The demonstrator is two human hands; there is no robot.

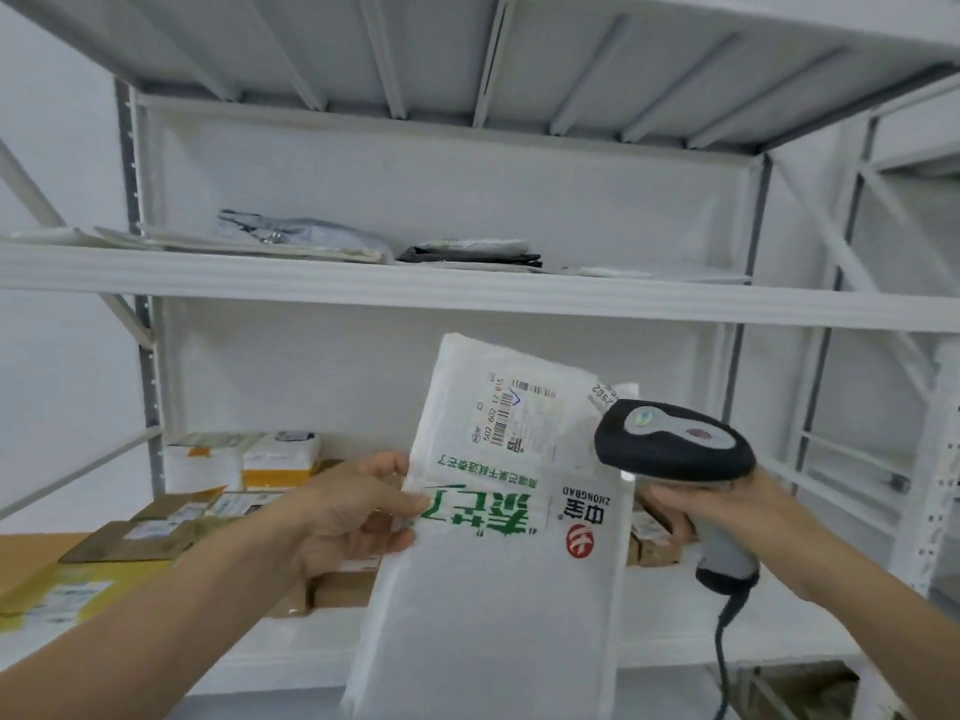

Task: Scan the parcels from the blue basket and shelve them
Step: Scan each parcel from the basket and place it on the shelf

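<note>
At centre frame the left hand (358, 517) pinches the white parcel (498, 522) by its edge, seemingly light, floppy and slick, while the right hand (727, 504) grips the scanner (675, 444).

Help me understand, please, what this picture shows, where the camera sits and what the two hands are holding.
There is no machine here: the camera is worn on a person's head and looks forward and down at their own hands. The left hand pinches a white parcel bag by its edge, held up with its printed label facing the camera. The right hand grips a corded handheld barcode scanner beside the label. Behind stands a white metal rack: flat bags lie on the upper shelf, and cardboard boxes sit on the lower shelf.
</note>
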